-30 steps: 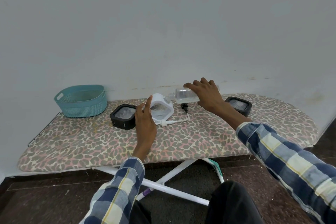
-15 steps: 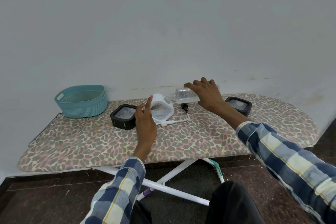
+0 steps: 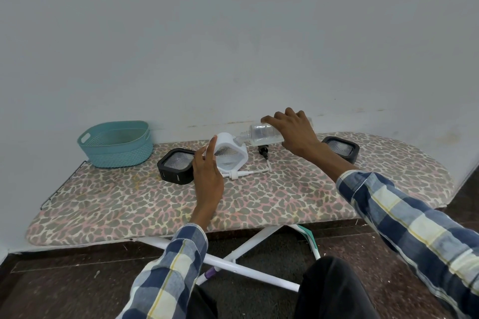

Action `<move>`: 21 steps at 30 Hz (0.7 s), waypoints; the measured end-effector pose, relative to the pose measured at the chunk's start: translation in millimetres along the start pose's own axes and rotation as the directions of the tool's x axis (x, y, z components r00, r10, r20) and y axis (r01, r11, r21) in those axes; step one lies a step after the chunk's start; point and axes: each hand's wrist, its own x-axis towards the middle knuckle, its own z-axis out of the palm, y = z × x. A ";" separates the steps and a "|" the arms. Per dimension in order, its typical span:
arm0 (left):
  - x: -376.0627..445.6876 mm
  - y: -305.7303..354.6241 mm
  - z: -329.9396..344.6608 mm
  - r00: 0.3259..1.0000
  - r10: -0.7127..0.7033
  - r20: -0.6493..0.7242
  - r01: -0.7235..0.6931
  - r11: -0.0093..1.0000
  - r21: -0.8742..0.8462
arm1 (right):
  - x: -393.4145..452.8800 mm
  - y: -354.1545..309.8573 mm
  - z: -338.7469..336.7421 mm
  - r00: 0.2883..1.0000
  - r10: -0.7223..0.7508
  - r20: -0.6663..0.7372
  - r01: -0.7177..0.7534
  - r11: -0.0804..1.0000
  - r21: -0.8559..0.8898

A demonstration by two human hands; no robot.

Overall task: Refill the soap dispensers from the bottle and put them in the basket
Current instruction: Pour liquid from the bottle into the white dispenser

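nothing has moved: right hand tips bottle into white dispenser.

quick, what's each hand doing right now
Left hand: grips the white soap dispenser.
Right hand: grips the clear bottle, tilted toward the dispenser.

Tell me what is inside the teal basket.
Only the near inner wall and rim of the teal basket show; no dispenser rises above them. Its floor is hidden by the front wall, so small contents cannot be excluded.
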 end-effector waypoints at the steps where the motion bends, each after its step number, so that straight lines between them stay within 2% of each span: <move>1: 0.1 -0.1 0.0 1.000 0.000 0.001 0.000 1.000 0.003 | 0.2 0.0 -0.2 1.000 -0.001 0.000 0.001 1.000 -0.001; 21: -0.2 -1.3 0.5 1.000 0.010 0.006 -0.010 1.000 0.005 | -1.9 -0.5 -2.4 1.000 0.001 0.002 -0.001 1.000 0.001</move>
